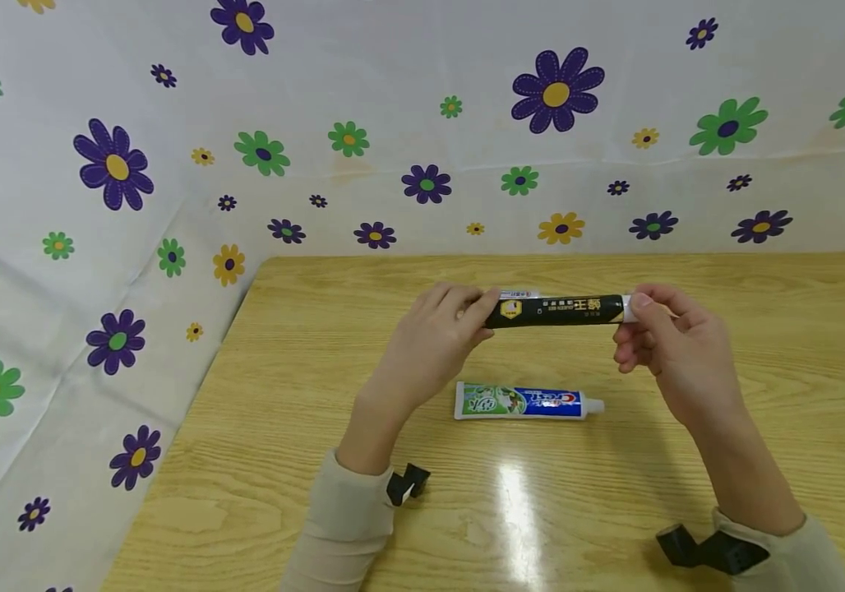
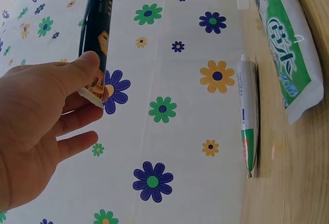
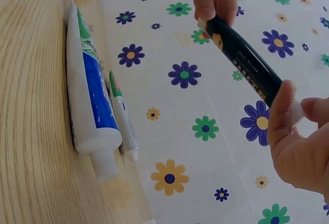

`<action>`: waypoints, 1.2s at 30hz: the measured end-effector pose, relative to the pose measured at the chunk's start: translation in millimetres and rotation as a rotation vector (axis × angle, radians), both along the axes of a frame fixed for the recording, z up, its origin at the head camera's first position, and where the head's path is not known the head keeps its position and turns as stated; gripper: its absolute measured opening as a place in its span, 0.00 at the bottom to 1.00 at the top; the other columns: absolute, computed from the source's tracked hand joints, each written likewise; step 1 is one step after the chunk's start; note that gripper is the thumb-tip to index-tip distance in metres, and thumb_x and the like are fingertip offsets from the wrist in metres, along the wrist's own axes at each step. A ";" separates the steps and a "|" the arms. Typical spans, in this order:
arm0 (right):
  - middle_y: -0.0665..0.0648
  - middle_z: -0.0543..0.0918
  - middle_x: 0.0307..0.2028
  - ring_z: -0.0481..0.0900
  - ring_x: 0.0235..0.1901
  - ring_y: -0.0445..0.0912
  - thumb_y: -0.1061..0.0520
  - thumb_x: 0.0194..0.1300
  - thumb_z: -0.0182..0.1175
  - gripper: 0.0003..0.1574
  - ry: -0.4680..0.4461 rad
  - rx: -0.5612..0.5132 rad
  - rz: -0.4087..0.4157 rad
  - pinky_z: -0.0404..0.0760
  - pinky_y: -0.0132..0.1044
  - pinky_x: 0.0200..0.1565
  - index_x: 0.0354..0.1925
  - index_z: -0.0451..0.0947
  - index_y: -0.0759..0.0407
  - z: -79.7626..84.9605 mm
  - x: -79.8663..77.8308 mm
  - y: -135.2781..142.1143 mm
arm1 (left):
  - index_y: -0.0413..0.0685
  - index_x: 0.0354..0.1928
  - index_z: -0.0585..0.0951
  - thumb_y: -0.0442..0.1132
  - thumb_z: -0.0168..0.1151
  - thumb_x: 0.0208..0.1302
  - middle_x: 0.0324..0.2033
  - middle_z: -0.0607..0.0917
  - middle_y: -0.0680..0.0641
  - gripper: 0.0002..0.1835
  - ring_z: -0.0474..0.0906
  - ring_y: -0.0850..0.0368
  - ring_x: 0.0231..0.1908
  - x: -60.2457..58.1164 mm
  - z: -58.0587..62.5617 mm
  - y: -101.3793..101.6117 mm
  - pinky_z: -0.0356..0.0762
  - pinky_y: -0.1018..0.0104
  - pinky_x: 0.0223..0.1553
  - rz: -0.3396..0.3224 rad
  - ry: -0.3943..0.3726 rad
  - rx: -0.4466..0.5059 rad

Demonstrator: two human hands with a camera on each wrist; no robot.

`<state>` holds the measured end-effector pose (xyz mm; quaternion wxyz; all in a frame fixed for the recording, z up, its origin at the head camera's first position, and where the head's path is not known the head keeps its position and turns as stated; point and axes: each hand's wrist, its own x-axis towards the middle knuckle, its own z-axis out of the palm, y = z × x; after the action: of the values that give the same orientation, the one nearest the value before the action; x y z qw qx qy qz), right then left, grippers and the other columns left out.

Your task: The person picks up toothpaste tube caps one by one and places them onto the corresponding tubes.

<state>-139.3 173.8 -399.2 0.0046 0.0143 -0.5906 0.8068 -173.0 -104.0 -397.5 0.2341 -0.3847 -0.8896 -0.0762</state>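
Note:
A black toothpaste tube [image 1: 559, 311] with gold lettering is held level above the table, stretched between the two hands. My left hand [image 1: 437, 337] pinches its flat tail end between thumb and fingers; in the left wrist view the thumb lies on the printed side. At the other end, my right hand [image 1: 689, 353] pinches the white cap [image 3: 296, 112]. Below the hands a Crest toothpaste tube [image 1: 519, 402], green, blue and white, lies on the table with its white cap to the right. Farther back lies a slimmer white and green tube [image 2: 248, 106], mostly hidden in the head view by the black tube.
The wood-grain table [image 1: 282, 362] reaches back to a white cloth [image 1: 393, 74] printed with flowers, which also hangs along the left side. Black wrist mounts [image 1: 408, 485] sit on both sleeves.

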 end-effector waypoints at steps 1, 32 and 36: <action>0.56 0.83 0.25 0.81 0.21 0.43 0.54 0.72 0.59 0.16 0.002 0.028 0.007 0.85 0.32 0.27 0.50 0.72 0.64 -0.4 -0.6 0.8 | 0.42 0.62 0.78 0.41 0.62 0.70 0.51 0.83 0.42 0.21 0.78 0.48 0.52 0.1 0.5 -0.2 0.76 0.59 0.59 0.004 -0.016 0.000; 0.62 0.78 0.60 0.82 0.54 0.46 0.40 0.79 0.44 0.38 -0.194 0.519 0.348 0.80 0.43 0.57 0.66 0.68 0.71 -46.3 -26.7 17.0 | 0.49 0.62 0.75 0.46 0.57 0.73 0.53 0.80 0.46 0.19 0.76 0.52 0.54 -33.6 -44.9 1.4 0.76 0.62 0.58 0.146 -0.385 -0.226; 0.75 0.66 0.68 0.75 0.61 0.61 0.39 0.80 0.39 0.43 -0.202 0.683 0.365 0.72 0.56 0.63 0.70 0.60 0.75 -50.6 -27.0 16.9 | 0.49 0.62 0.75 0.46 0.56 0.74 0.55 0.78 0.46 0.19 0.76 0.52 0.56 -39.8 -55.2 3.4 0.78 0.63 0.56 0.146 -0.456 -0.228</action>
<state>-166.3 190.7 -449.8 -0.2020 0.0405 -0.8100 0.5491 -212.8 -100.6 -452.7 -0.0123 -0.3165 -0.9475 -0.0429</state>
